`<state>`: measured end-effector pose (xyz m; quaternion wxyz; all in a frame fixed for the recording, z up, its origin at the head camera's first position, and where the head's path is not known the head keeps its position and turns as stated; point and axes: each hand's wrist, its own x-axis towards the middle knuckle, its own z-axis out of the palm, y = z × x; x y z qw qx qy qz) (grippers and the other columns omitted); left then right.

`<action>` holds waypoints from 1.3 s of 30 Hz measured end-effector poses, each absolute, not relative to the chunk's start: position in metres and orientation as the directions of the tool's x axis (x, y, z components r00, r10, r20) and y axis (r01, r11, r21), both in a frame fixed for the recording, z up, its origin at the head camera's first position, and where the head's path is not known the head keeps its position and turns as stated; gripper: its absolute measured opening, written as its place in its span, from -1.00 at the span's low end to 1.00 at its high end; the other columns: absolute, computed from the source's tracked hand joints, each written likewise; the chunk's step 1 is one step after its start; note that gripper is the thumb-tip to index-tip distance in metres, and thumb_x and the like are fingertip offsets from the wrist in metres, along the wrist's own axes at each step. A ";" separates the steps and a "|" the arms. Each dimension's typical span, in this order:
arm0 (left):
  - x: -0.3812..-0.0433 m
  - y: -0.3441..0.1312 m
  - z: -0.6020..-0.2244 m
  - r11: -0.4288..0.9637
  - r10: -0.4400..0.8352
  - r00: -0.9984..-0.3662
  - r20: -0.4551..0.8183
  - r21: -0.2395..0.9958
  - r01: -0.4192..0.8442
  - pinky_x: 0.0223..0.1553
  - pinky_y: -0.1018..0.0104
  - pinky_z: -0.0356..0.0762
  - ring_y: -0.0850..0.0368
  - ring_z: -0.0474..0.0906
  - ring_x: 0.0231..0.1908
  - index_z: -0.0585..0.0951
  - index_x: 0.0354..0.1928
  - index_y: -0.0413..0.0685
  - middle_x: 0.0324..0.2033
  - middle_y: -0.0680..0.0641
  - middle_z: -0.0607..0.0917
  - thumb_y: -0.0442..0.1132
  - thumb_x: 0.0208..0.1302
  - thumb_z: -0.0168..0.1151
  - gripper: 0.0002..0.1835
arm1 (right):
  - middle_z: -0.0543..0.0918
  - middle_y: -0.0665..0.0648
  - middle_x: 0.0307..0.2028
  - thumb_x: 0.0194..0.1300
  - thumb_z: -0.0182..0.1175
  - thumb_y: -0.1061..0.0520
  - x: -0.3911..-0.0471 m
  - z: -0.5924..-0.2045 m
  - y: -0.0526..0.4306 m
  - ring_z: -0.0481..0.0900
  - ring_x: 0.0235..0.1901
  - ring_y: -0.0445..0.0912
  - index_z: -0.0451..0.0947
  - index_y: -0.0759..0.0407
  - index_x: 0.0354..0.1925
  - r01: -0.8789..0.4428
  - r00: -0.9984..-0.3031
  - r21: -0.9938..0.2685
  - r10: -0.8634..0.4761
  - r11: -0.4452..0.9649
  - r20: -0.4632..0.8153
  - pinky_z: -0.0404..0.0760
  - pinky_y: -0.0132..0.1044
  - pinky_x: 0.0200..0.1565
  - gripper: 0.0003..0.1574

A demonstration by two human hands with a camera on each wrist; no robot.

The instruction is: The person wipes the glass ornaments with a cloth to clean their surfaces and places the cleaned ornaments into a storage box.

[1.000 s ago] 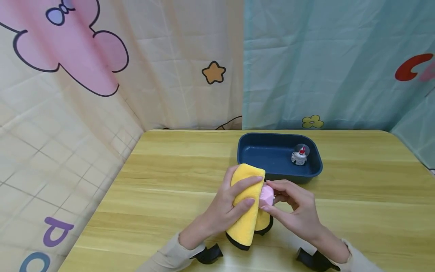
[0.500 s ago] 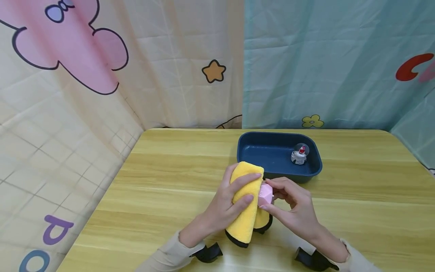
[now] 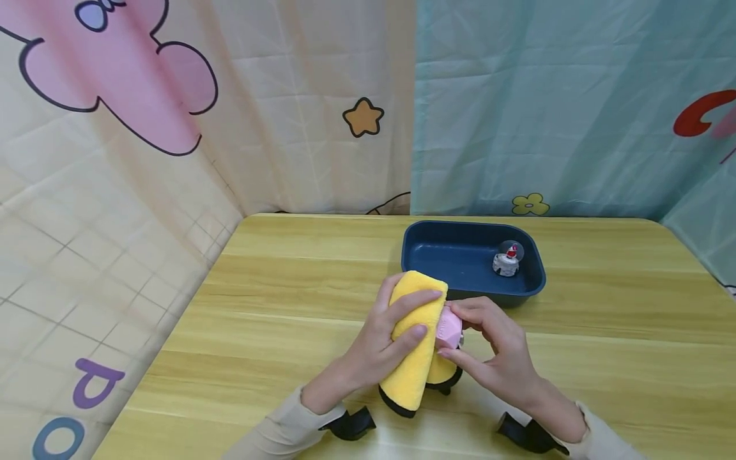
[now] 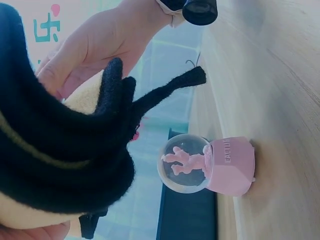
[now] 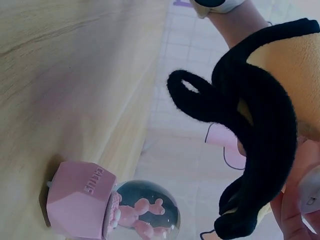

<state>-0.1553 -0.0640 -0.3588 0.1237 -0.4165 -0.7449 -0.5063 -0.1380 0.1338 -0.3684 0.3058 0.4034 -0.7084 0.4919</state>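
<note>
In the head view my left hand [image 3: 385,335] grips a folded yellow cloth [image 3: 411,358] with black edging. At the cloth's right side my right hand [image 3: 500,351] pinches a pink faceted base [image 3: 449,327] between thumb and fingers. It looks like a snow globe's base, its left end hidden in the cloth. Both wrist views show the cloth's black edge and loop [image 5: 190,95] hanging close to the cameras. Below the cloth, a pink snow globe [image 4: 230,167] with raised lettering and pink figures under its dome stands upright on the table; the hands and cloth hide it from the head view.
Behind the hands stands a dark blue tray [image 3: 448,259] with a small white-based snow globe [image 3: 506,263] at its right end. Printed curtains [image 3: 310,115] hang around the far and left sides of the wooden table [image 3: 287,275]. Black straps [image 3: 351,423] hang at both wrists.
The pink base has turned slightly in my right fingers, showing more of a small knob at its right. The cloth and both hands keep nearly the same place; the head view tilts a little.
</note>
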 end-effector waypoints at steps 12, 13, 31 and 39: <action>-0.155 -0.063 -0.357 0.104 0.508 -0.619 0.599 0.671 0.734 -0.11 0.35 0.46 0.03 0.30 0.07 0.36 0.22 0.11 0.19 -0.14 0.25 0.01 0.44 -0.15 -0.61 | 0.55 0.39 -0.21 0.25 0.19 0.00 -0.145 -0.365 0.134 0.51 0.07 -0.21 0.47 0.54 -0.23 -0.955 -0.226 -0.139 -0.335 0.263 0.915 0.40 -0.55 0.16 -0.47; -0.155 -0.063 -0.357 0.103 0.509 -0.619 0.598 0.672 0.733 -0.10 0.35 0.46 0.03 0.30 0.08 0.36 0.22 0.11 0.18 -0.14 0.25 0.01 0.44 -0.15 -0.61 | 0.55 0.39 -0.21 0.25 0.19 0.02 -0.145 -0.364 0.134 0.52 0.05 -0.19 0.47 0.54 -0.24 -0.961 -0.203 -0.120 -0.337 0.251 0.919 0.41 -0.54 0.17 -0.49; -0.155 -0.062 -0.357 0.095 0.500 -0.641 0.582 0.699 0.709 -0.08 0.35 0.47 0.03 0.34 0.07 0.37 0.21 0.07 0.15 -0.15 0.29 0.01 0.44 -0.15 -0.61 | 0.58 0.39 -0.25 0.25 0.20 0.08 -0.149 -0.358 0.134 0.56 -0.08 -0.06 0.54 0.48 -0.25 -0.973 -0.096 -0.013 -0.354 0.230 0.930 0.44 -0.47 0.18 -0.60; -0.155 -0.061 -0.360 0.070 0.490 -0.649 0.581 0.716 0.694 -0.15 0.37 0.50 0.03 0.38 0.02 0.37 0.21 0.08 0.15 -0.15 0.29 -0.08 0.44 -0.12 -0.64 | 0.60 0.36 -0.20 0.20 0.25 0.04 -0.148 -0.363 0.137 0.56 -0.07 -0.11 0.55 0.49 -0.22 -0.970 -0.165 -0.084 -0.360 0.229 0.918 0.45 -0.50 0.14 -0.54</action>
